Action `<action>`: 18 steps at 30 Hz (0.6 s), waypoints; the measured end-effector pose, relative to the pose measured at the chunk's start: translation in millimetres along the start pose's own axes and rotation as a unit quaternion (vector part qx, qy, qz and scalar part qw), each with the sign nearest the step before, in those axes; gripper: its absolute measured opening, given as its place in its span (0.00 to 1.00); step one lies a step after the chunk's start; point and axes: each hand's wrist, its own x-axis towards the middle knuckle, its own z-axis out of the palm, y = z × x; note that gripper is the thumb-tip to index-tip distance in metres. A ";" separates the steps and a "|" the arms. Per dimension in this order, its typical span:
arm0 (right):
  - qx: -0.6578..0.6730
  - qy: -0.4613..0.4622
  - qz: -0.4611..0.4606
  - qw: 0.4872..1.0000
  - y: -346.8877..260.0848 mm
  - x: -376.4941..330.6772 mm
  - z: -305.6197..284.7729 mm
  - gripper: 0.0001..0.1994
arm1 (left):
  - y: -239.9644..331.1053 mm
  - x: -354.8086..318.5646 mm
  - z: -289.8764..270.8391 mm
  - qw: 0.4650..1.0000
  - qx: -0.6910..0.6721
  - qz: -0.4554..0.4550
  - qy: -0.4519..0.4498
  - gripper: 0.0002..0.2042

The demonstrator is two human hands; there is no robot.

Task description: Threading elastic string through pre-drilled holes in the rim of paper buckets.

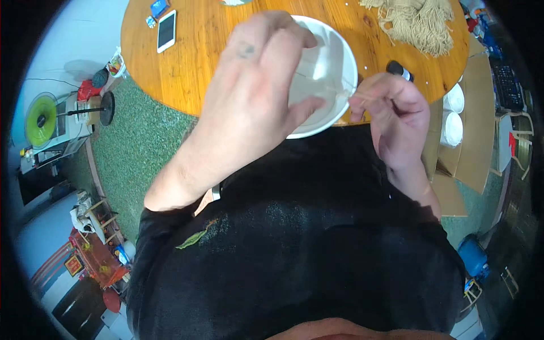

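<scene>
A round white tub (352,62) with a pale inside stands at the near edge of the wooden table. Over its left side reaches my left hand (255,73), its thumb and fingers spread apart above the opening, with nothing visible in them. My right hand (399,107) is beside the tub's right rim. Its thumb and fingertips pinch a thin tan strand (368,96), which looks like string. Where the strand runs inside the tub is hard to make out.
Tan cord bundles (422,25) lie at the table's far right, near a small black bottle (399,70). A white phone (166,32) lies far left. Right of the table, an open cardboard box (473,124) holds stacked white tubs (452,129). A fan (42,120) stands left.
</scene>
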 end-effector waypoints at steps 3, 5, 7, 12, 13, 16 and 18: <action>0.056 0.010 0.040 0.998 -1.5 1.1 8.5 0.04 | 2.8 -3.5 4.1 0.993 -0.033 -0.038 -0.107 0.35; 0.055 0.013 0.041 0.998 -4.4 -1.8 8.8 0.03 | 10.1 -2.3 -5.2 0.985 -0.057 -0.075 -0.146 0.20; 0.027 0.017 0.005 0.999 -3.8 -0.5 3.7 0.04 | 13.7 -2.4 -12.4 0.976 -0.095 -0.101 -0.169 0.06; -0.059 0.085 -0.035 0.994 15.1 -9.4 -11.0 0.29 | 16.0 -4.7 -41.4 0.957 -0.285 -0.046 -0.011 0.02; -0.099 0.093 -0.066 0.989 19.2 -9.4 -15.2 0.37 | 20.6 -6.0 -50.1 0.942 -0.329 -0.061 0.036 0.03; 0.073 0.109 0.096 0.987 22.9 -21.4 -6.2 0.65 | 22.5 -13.3 -55.6 0.855 -0.505 -0.035 0.111 0.05; 0.107 0.053 0.184 0.976 8.5 -28.1 1.1 0.72 | 20.3 -8.6 -61.3 0.835 -0.548 0.014 0.050 0.05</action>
